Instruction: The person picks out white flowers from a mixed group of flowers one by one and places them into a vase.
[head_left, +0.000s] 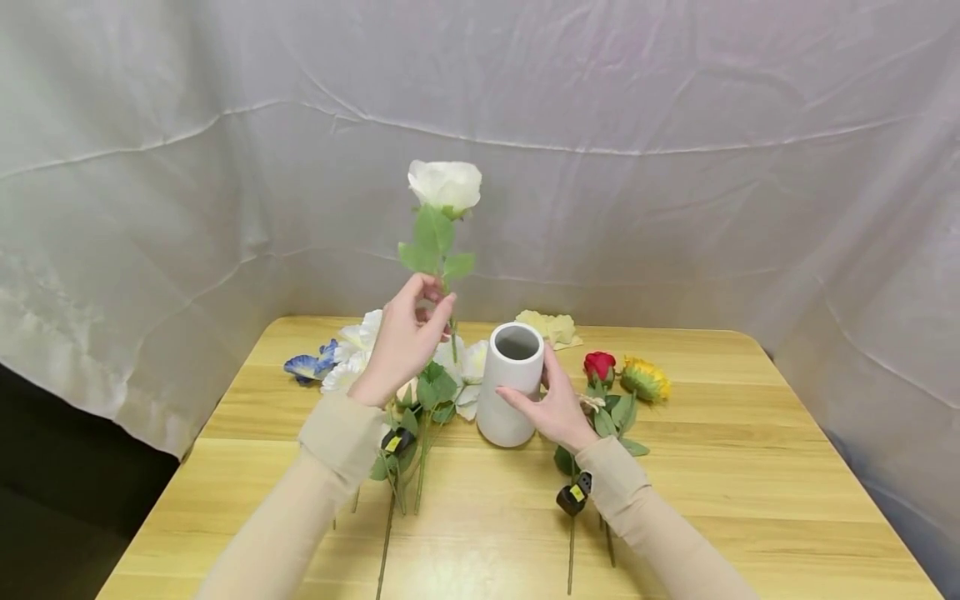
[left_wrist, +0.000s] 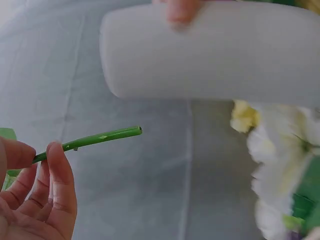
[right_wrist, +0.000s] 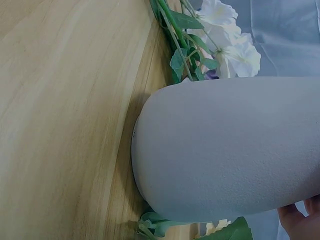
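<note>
Status: early stage, by judgement. The left hand's [head_left: 408, 337] grip closes in a pinch on the stem [left_wrist: 107, 137] of the white flower [head_left: 446, 185], raised beside the vase [head_left: 504, 404]. The right hand's [head_left: 558, 408] grip, spread to the vase's width, holds it on the counter [head_left: 712, 483]. No stem shows in its mouth. Other flowers [head_left: 599, 367] lie loose on both sides. Grey fabric [head_left: 600, 208] hangs behind the wood-grained counter.
</note>
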